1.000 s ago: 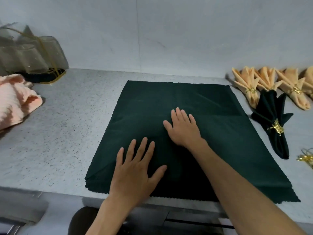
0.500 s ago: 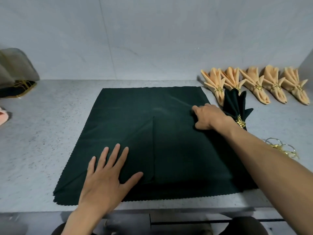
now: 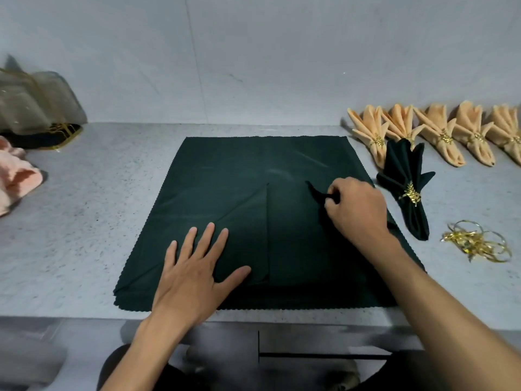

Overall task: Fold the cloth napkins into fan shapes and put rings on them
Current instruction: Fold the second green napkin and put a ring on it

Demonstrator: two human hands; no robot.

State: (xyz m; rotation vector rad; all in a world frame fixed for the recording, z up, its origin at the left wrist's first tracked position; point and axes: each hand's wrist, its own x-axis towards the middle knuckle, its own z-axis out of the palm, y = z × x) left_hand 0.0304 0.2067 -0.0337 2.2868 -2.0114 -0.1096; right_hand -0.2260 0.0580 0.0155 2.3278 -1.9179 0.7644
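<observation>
Speckled grey table (image 3: pixel 84 221), plain pale wall (image 3: pixel 253 52) behind it, sheer grey bag with gold cord (image 3: pixel 33 108) at far left, crumpled pink towel (image 3: pixel 14 176) just in front of it

Dark green napkin (image 3: pixel 225 193) — matt woven cloth, scalloped edges; gold rings (image 3: pixel 476 242) — shiny metal; table (image 3: pixel 84 221) speckled grey, smooth stone-like.

Your one head camera looks forward and down from close above the counter's (image 3: pixel 84 249) near edge, facing the back wall (image 3: pixel 253 52), with the counter filling the view from side to side.
</observation>
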